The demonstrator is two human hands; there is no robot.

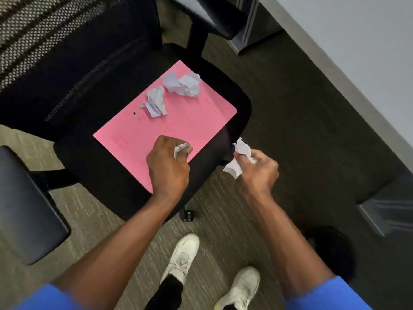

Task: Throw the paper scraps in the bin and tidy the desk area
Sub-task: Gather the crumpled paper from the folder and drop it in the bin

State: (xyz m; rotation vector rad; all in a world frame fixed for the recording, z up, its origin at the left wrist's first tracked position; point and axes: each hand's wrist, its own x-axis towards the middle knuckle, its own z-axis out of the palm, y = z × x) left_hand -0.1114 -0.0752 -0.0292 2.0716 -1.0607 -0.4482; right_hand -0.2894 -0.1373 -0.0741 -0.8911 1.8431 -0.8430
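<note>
Two hands [167,166] [259,170] gripping scraps [182,148] [238,157], two scraps [156,100] [183,83] on folder [178,124]

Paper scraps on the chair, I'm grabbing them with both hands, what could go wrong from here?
The right hand pinches its scrap loosely past the seat edge, so it could drop onto the carpet. Two crumpled scraps lie on the pink folder, and with the left hand already closed on a scrap, grabbing more may spill some. No bin is in view, so the carry could be long.
</note>
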